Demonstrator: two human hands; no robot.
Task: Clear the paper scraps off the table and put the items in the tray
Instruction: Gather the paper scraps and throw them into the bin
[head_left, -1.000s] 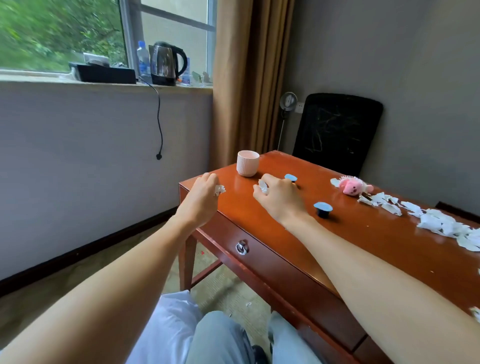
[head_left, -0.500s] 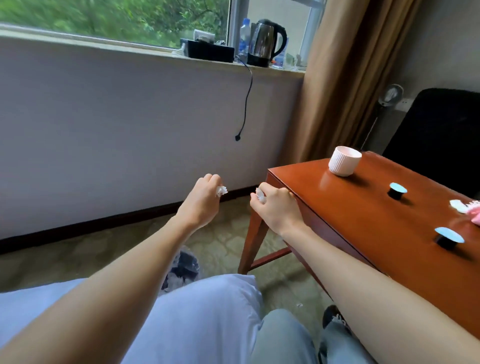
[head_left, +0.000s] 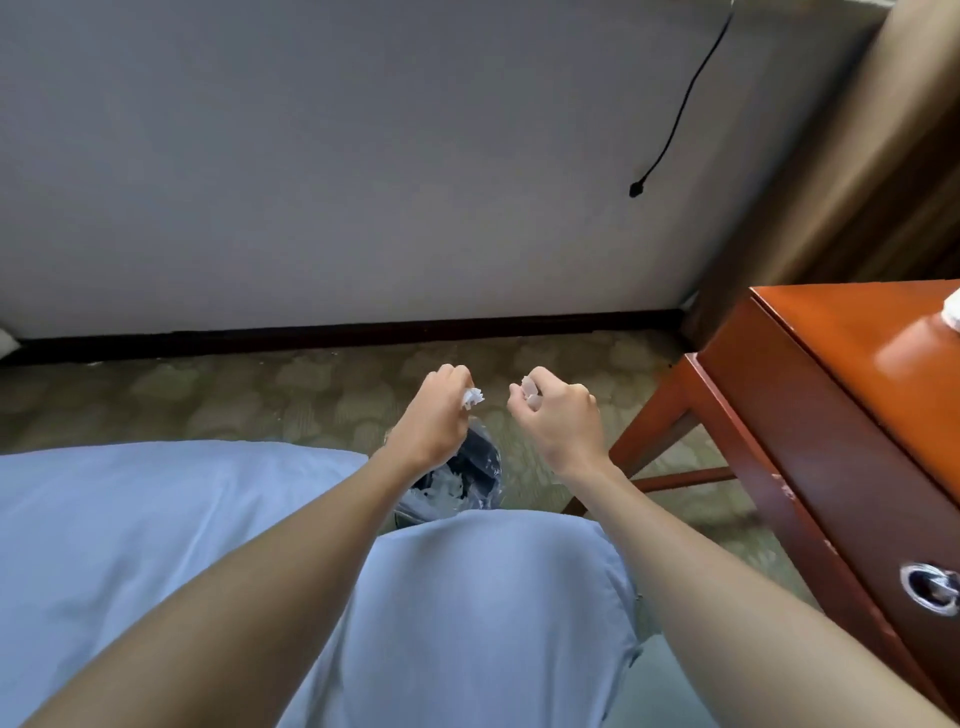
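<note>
My left hand is closed around white paper scraps that stick out past the fingers. My right hand is closed on more white paper scraps. Both hands hover over the carpet, left of the wooden table. Just below and between them stands a dark waste bin lined with a plastic bag, white scraps lying inside; my left hand and my shirt hide part of it. The tray is out of view.
The table's corner and drawer with a metal ring pull fill the right edge. A pale cup shows at the frame edge on the tabletop. A black cord with a plug hangs down the grey wall. A brown curtain hangs behind.
My view has swung left and down, away from the tabletop. Both hands carried their scraps off the table's corner to a spot above the waste bin on the floor.
</note>
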